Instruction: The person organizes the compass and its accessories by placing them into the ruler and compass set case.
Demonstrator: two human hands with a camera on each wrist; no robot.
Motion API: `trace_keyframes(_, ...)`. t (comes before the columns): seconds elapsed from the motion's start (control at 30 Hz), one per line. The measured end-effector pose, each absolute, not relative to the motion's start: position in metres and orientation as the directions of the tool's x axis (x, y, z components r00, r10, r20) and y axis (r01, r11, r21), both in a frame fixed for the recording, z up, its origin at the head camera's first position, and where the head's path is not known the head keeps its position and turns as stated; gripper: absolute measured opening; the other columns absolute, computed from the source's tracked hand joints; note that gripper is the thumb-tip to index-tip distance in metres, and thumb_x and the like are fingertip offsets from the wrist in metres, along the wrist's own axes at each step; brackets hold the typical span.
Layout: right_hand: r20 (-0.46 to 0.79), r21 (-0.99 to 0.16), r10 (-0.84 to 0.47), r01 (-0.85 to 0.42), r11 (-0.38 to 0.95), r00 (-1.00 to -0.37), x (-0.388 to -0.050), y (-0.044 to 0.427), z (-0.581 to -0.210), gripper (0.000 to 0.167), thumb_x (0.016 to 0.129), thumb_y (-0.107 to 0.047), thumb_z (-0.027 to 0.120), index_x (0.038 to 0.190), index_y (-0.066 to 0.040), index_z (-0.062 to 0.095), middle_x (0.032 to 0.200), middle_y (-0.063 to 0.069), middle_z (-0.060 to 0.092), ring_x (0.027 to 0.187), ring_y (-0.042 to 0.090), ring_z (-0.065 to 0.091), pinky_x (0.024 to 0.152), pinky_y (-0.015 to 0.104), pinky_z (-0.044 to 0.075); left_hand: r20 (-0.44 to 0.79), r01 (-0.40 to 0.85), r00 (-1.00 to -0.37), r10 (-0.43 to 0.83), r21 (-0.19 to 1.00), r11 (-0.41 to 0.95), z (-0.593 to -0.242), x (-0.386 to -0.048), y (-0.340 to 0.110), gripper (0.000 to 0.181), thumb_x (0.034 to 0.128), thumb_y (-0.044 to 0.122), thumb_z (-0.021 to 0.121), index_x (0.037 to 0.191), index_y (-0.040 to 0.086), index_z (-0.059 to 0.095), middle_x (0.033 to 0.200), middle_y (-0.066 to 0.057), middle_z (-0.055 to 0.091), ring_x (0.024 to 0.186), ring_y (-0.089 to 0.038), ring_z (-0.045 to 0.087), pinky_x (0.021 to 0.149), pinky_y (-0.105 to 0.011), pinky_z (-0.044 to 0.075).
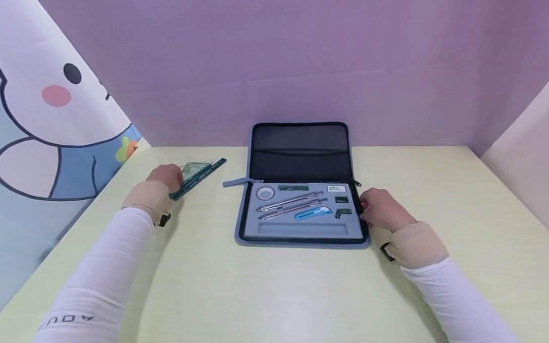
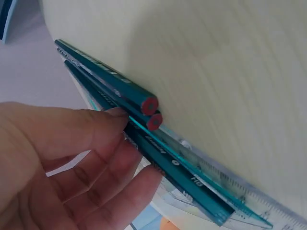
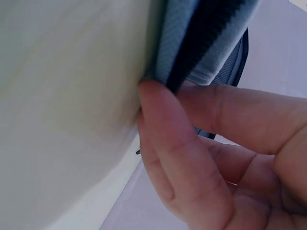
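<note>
The left grip (image 1: pixel 165 178) pinches a dark green HB pencil (image 2: pixel 182 179) between thumb and fingertips; whether it also catches the teal plastic edge (image 2: pixel 211 184) running alongside, I cannot tell. The right grip (image 1: pixel 384 209) pinches the right rim of the open zip case (image 1: pixel 299 244), thumb above and finger beneath. To handle this well, a narrow left pinch on the one barrel, eased clear of its neighbours, should spare the rest a drag, while a light right pinch steadies the case without tipping it. Just beside the left grip, two red-ended pencils (image 2: pixel 115 82) and a clear graduated ruler (image 2: pixel 240 189) crowd the HB pencil, so snagging seems the likeliest trouble. Well to the left grip's right, the strap (image 1: pixel 235 181) juts from the case toward it, a small obstacle on that side. Left of the right grip, the tray carries a blue utility knife (image 1: pixel 314 213), silver drawing instruments (image 1: pixel 288 202), a round white dial (image 1: pixel 265 193) and a boxed white eraser (image 1: pixel 336 189), with a long recess (image 1: pixel 299 228) along the near edge. Beyond both grips, the raised lid (image 1: pixel 300 167) stands before a purple backdrop (image 1: pixel 301 66).
</note>
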State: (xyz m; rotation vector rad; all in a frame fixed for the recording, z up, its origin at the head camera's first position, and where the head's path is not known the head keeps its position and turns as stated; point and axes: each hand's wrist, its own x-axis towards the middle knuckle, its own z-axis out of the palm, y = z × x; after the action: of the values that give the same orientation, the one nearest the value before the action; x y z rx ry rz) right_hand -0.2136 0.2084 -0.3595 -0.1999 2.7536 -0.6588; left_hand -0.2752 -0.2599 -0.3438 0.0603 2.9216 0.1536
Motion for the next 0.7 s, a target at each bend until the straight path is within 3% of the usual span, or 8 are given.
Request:
trace_keyframes(0.4, -0.252, -0.463, -0.203, -0.067, 0.884, -0.946, -0.215, 0.209, -0.361, 0.039, 0.081, 0.009, 0.059, 0.117, 0.021, 0.049, 0.106, 0.031, 0.057, 0.082, 0.027, 0.06, 0.063, 0.029, 0.055, -0.133, 0.097, -0.985, 0.109, 0.093, 0.991, -0.348, -0.276, -0.251, 0.022, 0.0847, -0.002, 0.052, 0.104, -0.007, 0.063, 0.105, -0.025, 0.063, 0.096, -0.039, 0.058, 0.085, -0.049, 0.047)
trace_keyframes(0.7, -0.246, -0.48, -0.212, -0.071, 0.874, -0.946, -0.215, 0.21, -0.363, 0.04, 0.08, 0.009, 0.059, 0.117, 0.022, 0.049, 0.105, 0.031, 0.057, 0.081, 0.027, 0.061, 0.062, 0.028, 0.055, -0.028, 0.216, -0.975, 0.22, 0.106, 0.971, -0.342, -0.27, -0.212, 0.019, 0.0811, -0.005, 0.057, 0.098, -0.004, 0.065, 0.098, -0.021, 0.066, 0.086, -0.035, 0.06, 0.08, -0.046, 0.048)
